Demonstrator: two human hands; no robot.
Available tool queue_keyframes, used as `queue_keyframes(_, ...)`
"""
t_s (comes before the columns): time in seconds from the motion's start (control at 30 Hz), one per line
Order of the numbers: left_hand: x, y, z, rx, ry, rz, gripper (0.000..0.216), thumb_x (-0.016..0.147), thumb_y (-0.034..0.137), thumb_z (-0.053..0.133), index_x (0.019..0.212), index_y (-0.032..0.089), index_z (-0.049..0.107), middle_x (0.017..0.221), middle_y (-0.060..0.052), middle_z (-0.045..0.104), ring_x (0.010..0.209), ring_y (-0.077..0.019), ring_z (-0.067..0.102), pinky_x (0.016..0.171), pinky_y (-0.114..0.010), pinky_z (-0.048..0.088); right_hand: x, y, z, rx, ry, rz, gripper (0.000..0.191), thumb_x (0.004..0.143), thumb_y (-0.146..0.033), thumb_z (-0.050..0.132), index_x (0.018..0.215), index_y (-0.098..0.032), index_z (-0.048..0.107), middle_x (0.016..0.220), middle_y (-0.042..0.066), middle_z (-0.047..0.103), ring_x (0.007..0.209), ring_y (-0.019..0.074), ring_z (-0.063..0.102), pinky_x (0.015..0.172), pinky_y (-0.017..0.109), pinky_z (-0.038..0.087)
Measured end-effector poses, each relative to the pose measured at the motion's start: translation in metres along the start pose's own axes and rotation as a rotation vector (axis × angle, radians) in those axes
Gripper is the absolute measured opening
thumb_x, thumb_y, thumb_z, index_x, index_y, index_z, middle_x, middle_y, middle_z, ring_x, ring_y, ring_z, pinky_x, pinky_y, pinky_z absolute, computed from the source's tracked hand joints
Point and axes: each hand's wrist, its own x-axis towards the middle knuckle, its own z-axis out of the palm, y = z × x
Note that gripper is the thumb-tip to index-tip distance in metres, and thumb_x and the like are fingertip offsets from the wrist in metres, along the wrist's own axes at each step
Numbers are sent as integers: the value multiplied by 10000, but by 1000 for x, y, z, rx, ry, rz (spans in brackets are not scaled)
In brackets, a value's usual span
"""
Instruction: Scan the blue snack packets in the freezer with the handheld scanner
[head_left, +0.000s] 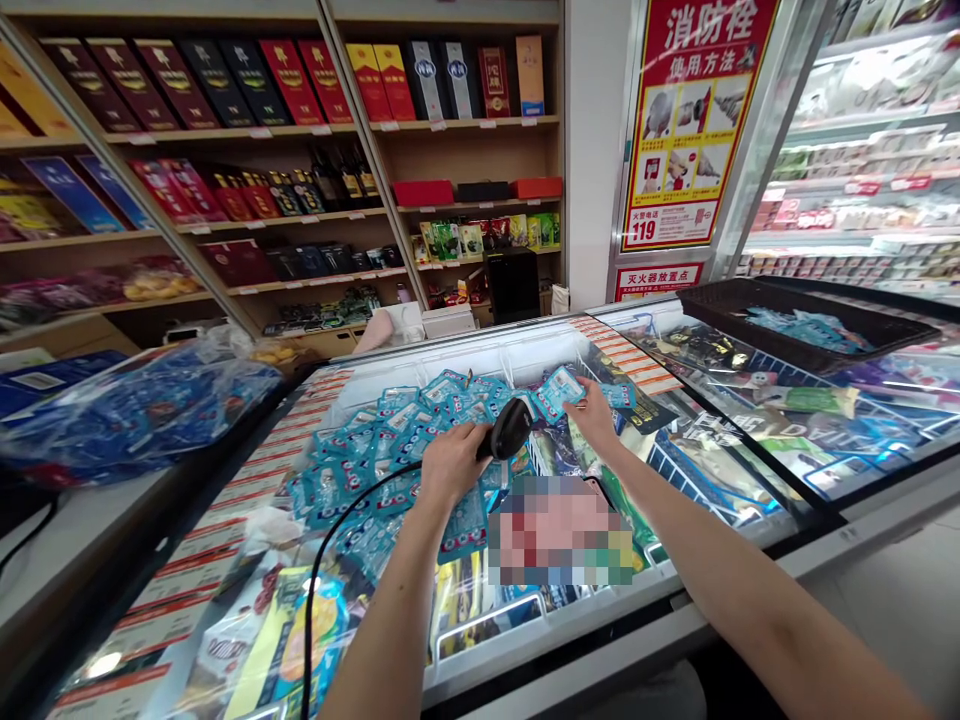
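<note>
My left hand [448, 462] is closed round the handle of a black barcode scanner [510, 428], whose black cable [319, 580] runs down past my forearm. The scanner's head points at a small blue packet [559, 390] that my right hand [596, 418] pinches and holds up just above the open chest freezer [525, 640]. Below both hands lies a heap of several similar blue packets [390, 440] inside the freezer.
Glass lids [757, 420] cover the freezer to the right, with a black basket [806, 330] of blue packets on top. A plastic bag of blue packets [142, 405] lies on the left counter. Wooden shelves [300, 130] of boxed goods stand behind; a refrigerated case [862, 170] is at right.
</note>
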Motion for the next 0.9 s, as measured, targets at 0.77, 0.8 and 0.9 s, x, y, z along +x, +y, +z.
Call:
queue_keyframes(0.77,0,2,-1,1,18,18,319,811,319,529,1121,247,554,974,-35,652,925,-227,603,726,-310,445,-4,-12,-7,19,-299,-254,623,742,-377,652,1302,-277,398,1247,81,512,1149,247,485,876,397,449)
queue_keyframes(0.8,0,1,-1,-3,16,20,322,812,322,528,1124,245,554,976,-37,652,925,-226,603,728,-311,447,-3,-12,-9,79,-269,-212,661,724,-384,667,1309,-266,383,1235,88,525,1145,250,489,838,379,466)
queue_keyframes(0.9,1,2,0,-5,2,26,339,801,316,537,1131,244,557,983,-42,655,930,-231,603,730,-317,449,0,-9,-11,212,-216,-154,612,686,-411,693,1223,-233,460,1198,96,551,1093,248,518,764,337,489)
